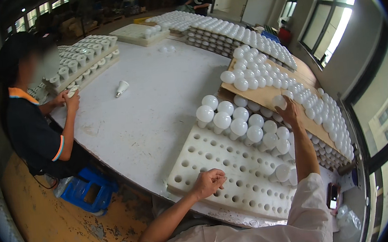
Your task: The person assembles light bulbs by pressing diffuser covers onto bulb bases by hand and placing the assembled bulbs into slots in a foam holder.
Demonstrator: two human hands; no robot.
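Over the near edge of a white foam tray [191, 142] with rows of round holes, my left hand [211, 183] is closed in a loose curl, with nothing visible in its fingers. My right arm reaches forward to the cardboard sheet [260, 100]. There my right hand [289, 111] grips a white light bulb [279, 101] by its round globe; its lower end is hidden. Several white bulbs [222, 120] stand in rows in the tray's far part. Two more white pieces [282, 173] sit at the tray's right, close to my right sleeve.
Stacked trays of bulbs [242, 35] line the table's far right side. One bulb [122, 88] lies alone on the white table [124, 128]. At left, a co-worker [32, 114] handles a white part beside trays of white cups [81, 59]. A blue stool [88, 193] stands below.
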